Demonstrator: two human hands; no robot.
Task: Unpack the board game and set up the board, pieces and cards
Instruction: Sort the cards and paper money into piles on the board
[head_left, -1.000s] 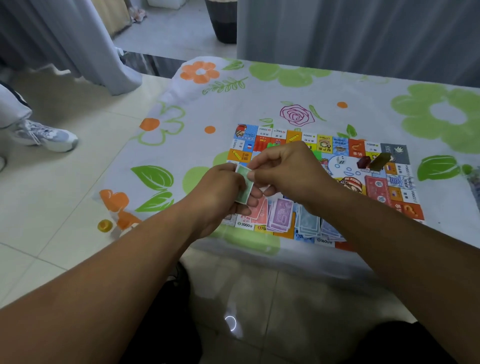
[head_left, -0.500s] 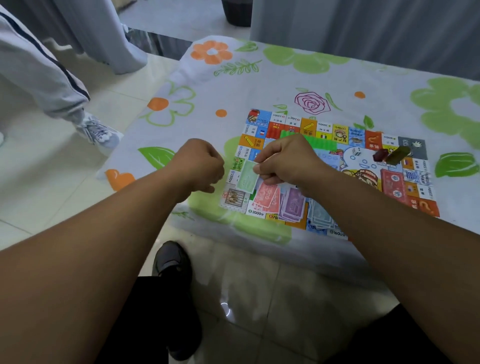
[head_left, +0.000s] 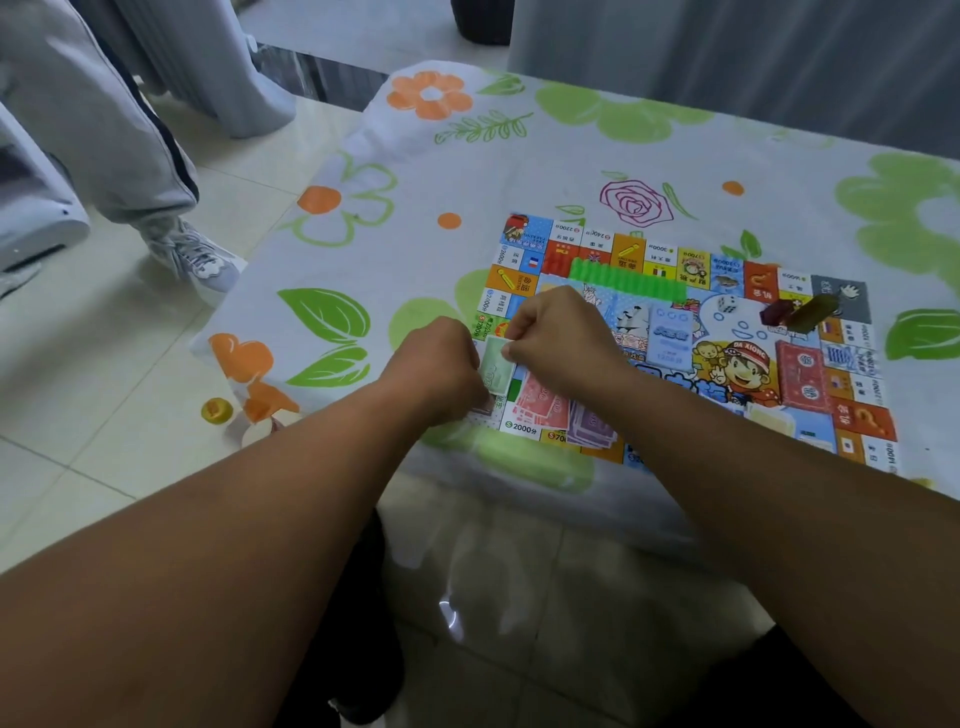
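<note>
Right hand (head_left: 561, 338): fingers (head_left: 519, 349) were curled and pinched the upper corner of a green note (head_left: 496, 366), just left of frame centre. Left hand (head_left: 436, 366): fingers were curled under, with the tips hidden behind the back of the hand. Its knuckles met the note's left edge, and the note's lower end ran out of sight behind it. Could not tell whether the left hand gripped the note.

Around the hands: a fanned pile of red notes (head_left: 537, 408) lay directly below the green note. Purple notes (head_left: 589, 426) lay to their right, partly covered by the right forearm. Both forearms filled the lower frame and hid part of the board's near edge.

Further out, a row of green houses (head_left: 626, 280) stood above the right hand. To their right were a die (head_left: 726, 305), a dark red piece (head_left: 776, 313) and an olive piece (head_left: 813, 312), the two pieces touching. A blue card deck (head_left: 672, 338) and a red card deck (head_left: 802, 376) lay on the printed centre.

The board (head_left: 628, 254) lay flat, right of centre, on the bench (head_left: 467, 171) under a flowered cloth. It had a border of coloured squares and cartoon artwork in the middle. The green note was pale, printed and tilted over the board's lower left corner.

On the floor (head_left: 130, 441) at lower left lay a small yellow object (head_left: 216, 410). At upper left were another person's grey trouser leg and sneaker (head_left: 197, 254).
</note>
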